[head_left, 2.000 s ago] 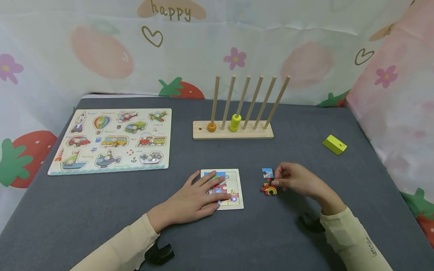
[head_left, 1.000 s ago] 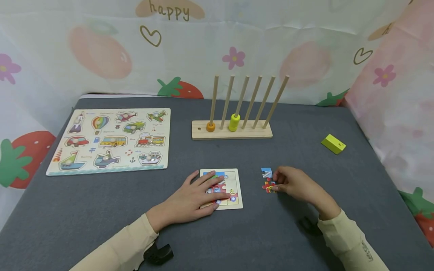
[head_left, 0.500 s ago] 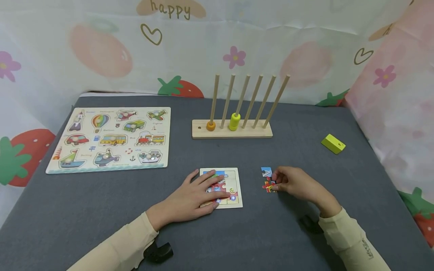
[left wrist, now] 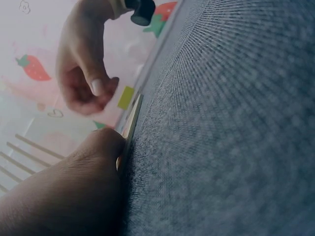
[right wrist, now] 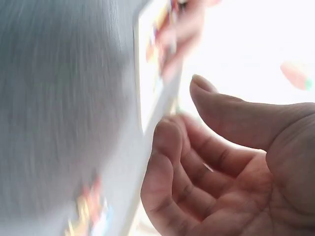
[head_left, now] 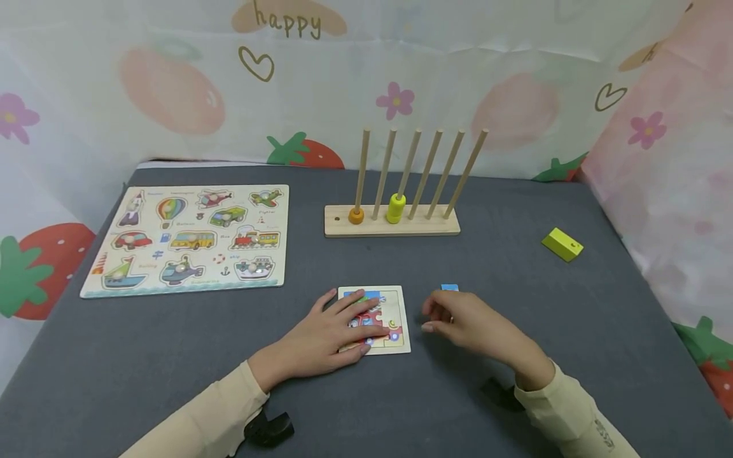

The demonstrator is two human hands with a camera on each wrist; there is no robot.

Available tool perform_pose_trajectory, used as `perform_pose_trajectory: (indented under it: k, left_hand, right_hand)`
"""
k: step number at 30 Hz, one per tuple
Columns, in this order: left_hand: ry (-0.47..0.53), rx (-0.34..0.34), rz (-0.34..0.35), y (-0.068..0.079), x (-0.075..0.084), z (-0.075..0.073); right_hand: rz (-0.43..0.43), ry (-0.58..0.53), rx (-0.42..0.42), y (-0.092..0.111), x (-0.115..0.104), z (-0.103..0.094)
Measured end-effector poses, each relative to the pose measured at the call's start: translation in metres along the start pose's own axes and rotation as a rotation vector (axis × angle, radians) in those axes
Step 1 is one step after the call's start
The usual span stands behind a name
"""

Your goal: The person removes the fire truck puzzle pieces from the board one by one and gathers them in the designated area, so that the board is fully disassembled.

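Observation:
My left hand (head_left: 335, 334) rests with spread fingers on a small square jigsaw board (head_left: 395, 299), covering much of its picture. The uncovered right part of the board has bare cream spaces. To the right of the board hovers my right hand (head_left: 478, 327), fingers loosely bent. In the right wrist view its thumb stands apart from the fingers and nothing shows between them. A blue jigsaw piece (head_left: 449, 287) peeks out behind that hand in the head view. A blurred red and yellow jigsaw piece (right wrist: 87, 209) lies on the cloth in the right wrist view.
A large vehicle puzzle board (head_left: 189, 242) lies at the left. Behind the hands stands a wooden peg rack (head_left: 392, 229) with an orange bead (head_left: 356, 216) and yellow beads (head_left: 396, 208). A yellow-green block (head_left: 563, 244) sits at the right on the grey cloth (head_left: 229, 343).
My right hand was at the loose pieces, fingers on the red and yellow one. It has moved left toward the board, away from that piece. The left hand has stayed put.

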State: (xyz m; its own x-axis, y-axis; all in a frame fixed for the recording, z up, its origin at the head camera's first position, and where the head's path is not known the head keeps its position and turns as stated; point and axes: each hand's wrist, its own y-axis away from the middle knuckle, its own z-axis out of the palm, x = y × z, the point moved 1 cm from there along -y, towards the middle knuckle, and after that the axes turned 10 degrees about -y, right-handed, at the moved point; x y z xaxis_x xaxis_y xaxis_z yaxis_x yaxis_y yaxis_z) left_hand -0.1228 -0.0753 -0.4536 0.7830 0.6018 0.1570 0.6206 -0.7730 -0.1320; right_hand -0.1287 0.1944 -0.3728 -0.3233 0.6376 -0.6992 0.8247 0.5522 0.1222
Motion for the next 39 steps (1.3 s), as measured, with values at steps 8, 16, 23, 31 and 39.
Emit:
perform_pose_trajectory:
  k: [8, 16, 23, 31, 39]
  left_hand:
    - [-0.011, 0.010, 0.019, -0.002, 0.002, 0.002]
    - [0.000, 0.034, 0.014, -0.002, 0.001, 0.002]
    - [-0.009, 0.053, -0.084, -0.002, 0.005, 0.000]
    - [-0.052, 0.141, -0.149, -0.004, 0.018, -0.002]
    - [-0.002, 0.146, -0.159, -0.004, 0.017, 0.001]
  right_hand:
    - [-0.023, 0.042, -0.015, -0.011, -0.008, 0.036]
    - [0.010, 0.056, 0.016, -0.012, -0.013, 0.045]
    - [0.046, 0.070, 0.044, -0.013, -0.016, 0.049]
    - [0.036, 0.062, 0.105, -0.012, -0.016, 0.052]
    - [0.003, -0.028, 0.131, -0.013, -0.014, 0.051]
